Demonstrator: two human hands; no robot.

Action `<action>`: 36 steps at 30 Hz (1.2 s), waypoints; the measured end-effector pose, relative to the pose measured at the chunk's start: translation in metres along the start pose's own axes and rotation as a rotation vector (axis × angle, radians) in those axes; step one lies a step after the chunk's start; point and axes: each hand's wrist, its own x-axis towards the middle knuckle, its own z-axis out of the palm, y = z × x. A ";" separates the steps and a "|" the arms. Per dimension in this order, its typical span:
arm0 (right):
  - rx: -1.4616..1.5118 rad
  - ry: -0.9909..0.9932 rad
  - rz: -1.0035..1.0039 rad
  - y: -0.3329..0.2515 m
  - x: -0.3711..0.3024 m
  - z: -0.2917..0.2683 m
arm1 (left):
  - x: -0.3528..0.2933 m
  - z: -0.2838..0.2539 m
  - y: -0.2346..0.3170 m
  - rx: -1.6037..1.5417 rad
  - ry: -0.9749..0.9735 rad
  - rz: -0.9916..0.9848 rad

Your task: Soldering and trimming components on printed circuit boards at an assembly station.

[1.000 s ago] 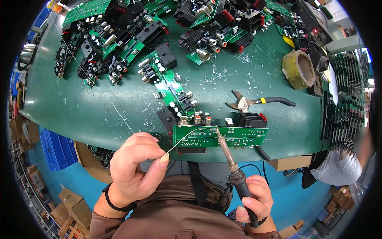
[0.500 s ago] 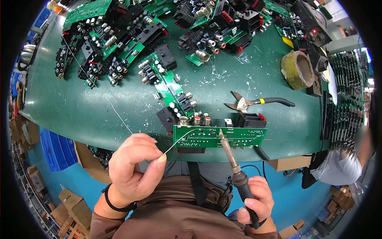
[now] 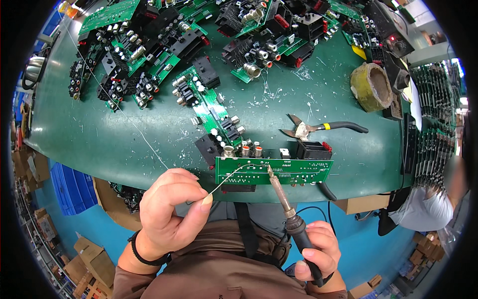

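Thumb and forefinger of my left hand (image 3: 174,209) pinch a thin solder wire (image 3: 225,180). Its free end reaches over a green circuit board (image 3: 311,169) at the table's near edge, while the rest trails off to the far left. My right hand (image 3: 318,251) is closed around the dark handle of a soldering iron (image 3: 280,193). The iron's tip meets or nearly meets the board, close to the wire's end. The board's solder side faces me, with connectors and a black block on its far side. Just beyond it lies another circuit board (image 3: 214,112), components up.
Black-handled cutting pliers (image 3: 303,130) lie beyond the board, at right. Many component-laden boards (image 3: 139,55) are heaped along the far side. A yellow-wrapped round pot (image 3: 371,87) stands at right, near a dark box with a red light (image 3: 396,45). Clippings litter the green table (image 3: 89,134).
The iron's tip has shifted slightly left along the board. My left hand has edged right with the wire, whose end now lies closer to the tip.
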 end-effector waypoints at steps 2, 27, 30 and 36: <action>0.001 0.000 -0.002 0.000 0.000 0.000 | 0.000 0.000 0.000 0.001 0.000 -0.003; 0.067 0.037 -0.001 0.003 -0.003 -0.001 | -0.002 -0.005 0.002 0.005 -0.021 0.016; 0.052 0.023 0.004 0.003 -0.001 -0.002 | -0.002 -0.004 0.002 0.006 -0.020 0.011; 0.043 0.018 -0.010 0.003 0.001 0.000 | -0.001 -0.002 0.002 0.003 -0.029 0.012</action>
